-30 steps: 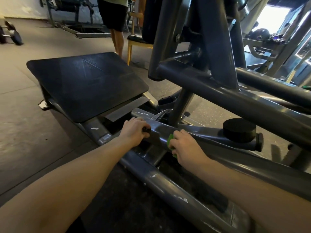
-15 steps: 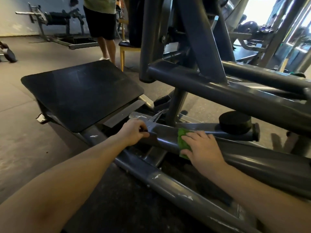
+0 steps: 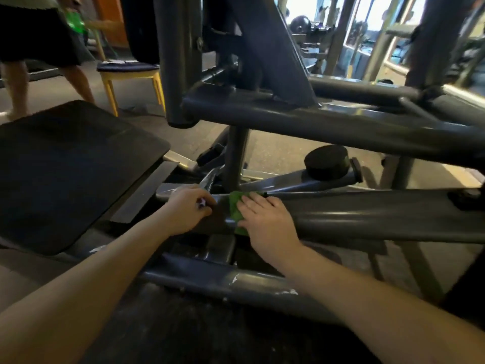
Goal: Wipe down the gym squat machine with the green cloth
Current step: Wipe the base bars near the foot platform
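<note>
Head view: right hand lies flat, fingers straight, pressing green cloth onto slanted grey frame tube of squat machine. Left hand just beside, fingers curled over the tube's end. Black footplate to the left.

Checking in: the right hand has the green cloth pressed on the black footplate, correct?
Not the footplate. The head view shows the right hand pressing the green cloth on the grey frame tube, which runs to the right of the black footplate.
</note>
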`<state>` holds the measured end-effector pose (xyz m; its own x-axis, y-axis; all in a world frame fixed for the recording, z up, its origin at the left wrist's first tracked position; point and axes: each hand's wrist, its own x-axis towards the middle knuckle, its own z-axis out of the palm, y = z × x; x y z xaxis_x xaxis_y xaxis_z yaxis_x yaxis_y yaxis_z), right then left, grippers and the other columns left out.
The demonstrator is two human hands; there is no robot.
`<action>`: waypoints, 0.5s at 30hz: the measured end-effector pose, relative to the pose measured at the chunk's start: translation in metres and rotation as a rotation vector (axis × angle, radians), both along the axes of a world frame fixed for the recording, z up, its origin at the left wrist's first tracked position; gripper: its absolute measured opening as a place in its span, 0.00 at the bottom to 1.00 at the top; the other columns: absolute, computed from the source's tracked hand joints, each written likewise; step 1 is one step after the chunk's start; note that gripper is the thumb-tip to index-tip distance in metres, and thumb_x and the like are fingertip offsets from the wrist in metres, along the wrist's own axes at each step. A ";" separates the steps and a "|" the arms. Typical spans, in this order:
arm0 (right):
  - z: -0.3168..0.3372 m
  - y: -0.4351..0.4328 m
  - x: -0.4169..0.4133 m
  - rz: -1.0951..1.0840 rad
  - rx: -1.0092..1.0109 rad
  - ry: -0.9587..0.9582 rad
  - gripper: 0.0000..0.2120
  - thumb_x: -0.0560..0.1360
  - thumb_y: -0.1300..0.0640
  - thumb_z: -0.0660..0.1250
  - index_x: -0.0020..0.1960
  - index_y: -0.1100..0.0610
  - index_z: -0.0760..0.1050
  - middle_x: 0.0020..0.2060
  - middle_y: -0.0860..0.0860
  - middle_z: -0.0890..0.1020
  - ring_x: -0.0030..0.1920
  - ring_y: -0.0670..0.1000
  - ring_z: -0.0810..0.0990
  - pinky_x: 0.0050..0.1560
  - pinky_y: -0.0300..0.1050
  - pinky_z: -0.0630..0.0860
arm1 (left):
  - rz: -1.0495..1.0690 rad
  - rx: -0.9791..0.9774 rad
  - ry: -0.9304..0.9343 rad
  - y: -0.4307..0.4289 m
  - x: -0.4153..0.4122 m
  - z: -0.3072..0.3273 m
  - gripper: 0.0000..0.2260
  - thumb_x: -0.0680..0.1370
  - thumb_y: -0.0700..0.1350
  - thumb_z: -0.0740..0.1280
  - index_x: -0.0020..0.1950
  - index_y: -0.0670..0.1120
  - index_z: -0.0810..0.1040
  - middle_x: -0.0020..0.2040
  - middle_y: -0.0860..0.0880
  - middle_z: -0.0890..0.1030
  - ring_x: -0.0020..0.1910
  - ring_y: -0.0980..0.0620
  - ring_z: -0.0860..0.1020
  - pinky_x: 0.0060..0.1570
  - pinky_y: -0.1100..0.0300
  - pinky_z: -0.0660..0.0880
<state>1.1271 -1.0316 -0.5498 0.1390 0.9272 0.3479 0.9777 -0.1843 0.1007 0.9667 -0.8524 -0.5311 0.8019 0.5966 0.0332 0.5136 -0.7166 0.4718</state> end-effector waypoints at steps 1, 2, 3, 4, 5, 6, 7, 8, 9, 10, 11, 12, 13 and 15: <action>0.003 -0.012 0.007 -0.054 0.039 0.009 0.18 0.79 0.49 0.65 0.64 0.55 0.81 0.64 0.52 0.82 0.68 0.53 0.77 0.70 0.53 0.67 | -0.044 -0.022 -0.013 -0.002 0.008 0.003 0.10 0.79 0.50 0.70 0.60 0.59 0.78 0.58 0.56 0.73 0.58 0.55 0.74 0.62 0.49 0.75; 0.010 -0.024 0.012 -0.112 0.063 0.022 0.18 0.80 0.49 0.61 0.63 0.55 0.81 0.63 0.51 0.83 0.68 0.52 0.77 0.71 0.52 0.65 | -0.090 -0.057 -0.032 -0.004 0.017 0.006 0.11 0.80 0.51 0.70 0.61 0.59 0.77 0.58 0.57 0.74 0.58 0.57 0.74 0.62 0.50 0.75; 0.015 -0.036 0.019 -0.186 0.090 0.016 0.19 0.80 0.48 0.58 0.62 0.55 0.82 0.62 0.50 0.83 0.68 0.52 0.77 0.71 0.52 0.63 | -0.132 -0.105 -0.046 -0.007 0.027 0.010 0.11 0.80 0.52 0.70 0.62 0.59 0.78 0.58 0.58 0.74 0.58 0.58 0.75 0.62 0.51 0.75; 0.021 -0.048 0.027 -0.271 0.116 0.002 0.21 0.80 0.48 0.55 0.61 0.54 0.83 0.61 0.49 0.84 0.67 0.52 0.78 0.71 0.51 0.61 | -0.169 -0.130 -0.054 -0.010 0.037 0.013 0.10 0.80 0.53 0.69 0.61 0.60 0.78 0.58 0.59 0.75 0.58 0.59 0.76 0.63 0.51 0.75; 0.027 -0.061 0.035 -0.356 0.137 0.011 0.22 0.80 0.48 0.54 0.60 0.54 0.83 0.61 0.49 0.84 0.67 0.52 0.78 0.70 0.51 0.59 | -0.199 -0.124 -0.056 -0.013 0.048 0.015 0.10 0.80 0.55 0.69 0.61 0.62 0.78 0.59 0.59 0.77 0.59 0.58 0.76 0.65 0.49 0.75; 0.033 -0.073 0.042 -0.440 0.176 0.015 0.22 0.80 0.48 0.53 0.59 0.53 0.84 0.60 0.48 0.84 0.67 0.53 0.77 0.69 0.52 0.59 | -0.234 -0.106 -0.047 -0.014 0.058 0.017 0.10 0.80 0.57 0.68 0.61 0.63 0.77 0.60 0.58 0.77 0.60 0.57 0.76 0.66 0.48 0.74; 0.038 -0.085 0.048 -0.520 0.223 0.017 0.21 0.80 0.48 0.54 0.58 0.52 0.84 0.60 0.48 0.84 0.68 0.54 0.77 0.69 0.52 0.58 | -0.270 -0.086 -0.022 -0.015 0.066 0.019 0.11 0.80 0.58 0.67 0.62 0.63 0.77 0.62 0.56 0.77 0.61 0.55 0.76 0.67 0.48 0.73; 0.044 -0.093 0.053 -0.593 0.265 0.025 0.19 0.81 0.49 0.56 0.58 0.51 0.84 0.61 0.48 0.84 0.69 0.55 0.75 0.68 0.52 0.57 | -0.295 -0.077 -0.005 -0.019 0.072 0.021 0.13 0.81 0.58 0.66 0.65 0.61 0.76 0.63 0.54 0.76 0.62 0.53 0.75 0.68 0.48 0.72; 0.046 -0.100 0.058 -0.670 0.272 0.046 0.17 0.82 0.50 0.57 0.58 0.51 0.84 0.62 0.47 0.83 0.70 0.55 0.73 0.69 0.52 0.55 | -0.301 -0.082 0.015 -0.024 0.075 0.022 0.14 0.81 0.59 0.66 0.66 0.60 0.76 0.64 0.54 0.76 0.63 0.51 0.75 0.68 0.48 0.71; 0.048 -0.101 0.061 -0.725 0.272 0.079 0.17 0.83 0.51 0.57 0.60 0.51 0.83 0.64 0.47 0.81 0.72 0.55 0.70 0.69 0.51 0.53 | -0.304 -0.091 0.015 -0.027 0.077 0.023 0.16 0.80 0.60 0.66 0.67 0.59 0.76 0.63 0.54 0.76 0.63 0.51 0.75 0.68 0.49 0.71; 0.047 -0.094 0.058 -0.749 0.270 0.130 0.17 0.83 0.50 0.55 0.62 0.50 0.81 0.66 0.47 0.79 0.74 0.54 0.67 0.71 0.49 0.50 | -0.315 -0.093 0.030 -0.026 0.077 0.025 0.17 0.80 0.60 0.67 0.67 0.58 0.75 0.62 0.54 0.76 0.62 0.52 0.75 0.66 0.50 0.72; 0.045 -0.086 0.050 -0.748 0.235 0.153 0.19 0.84 0.50 0.52 0.64 0.51 0.79 0.68 0.47 0.78 0.76 0.53 0.64 0.73 0.48 0.48 | -0.324 -0.103 0.047 -0.025 0.079 0.026 0.18 0.79 0.59 0.69 0.67 0.58 0.75 0.62 0.54 0.77 0.61 0.52 0.76 0.65 0.50 0.72; 0.042 -0.077 0.043 -0.724 0.212 0.157 0.21 0.83 0.48 0.50 0.65 0.52 0.77 0.69 0.48 0.76 0.77 0.52 0.63 0.75 0.49 0.47 | -0.311 -0.143 0.040 -0.025 0.078 0.027 0.18 0.78 0.59 0.70 0.67 0.58 0.75 0.61 0.54 0.78 0.59 0.53 0.77 0.64 0.51 0.73; 0.032 -0.061 0.022 -0.714 0.181 0.143 0.28 0.81 0.41 0.49 0.69 0.55 0.75 0.71 0.52 0.75 0.77 0.54 0.64 0.79 0.55 0.51 | -0.318 -0.151 0.090 -0.023 0.079 0.031 0.19 0.77 0.59 0.71 0.67 0.58 0.74 0.61 0.54 0.78 0.59 0.54 0.77 0.64 0.51 0.73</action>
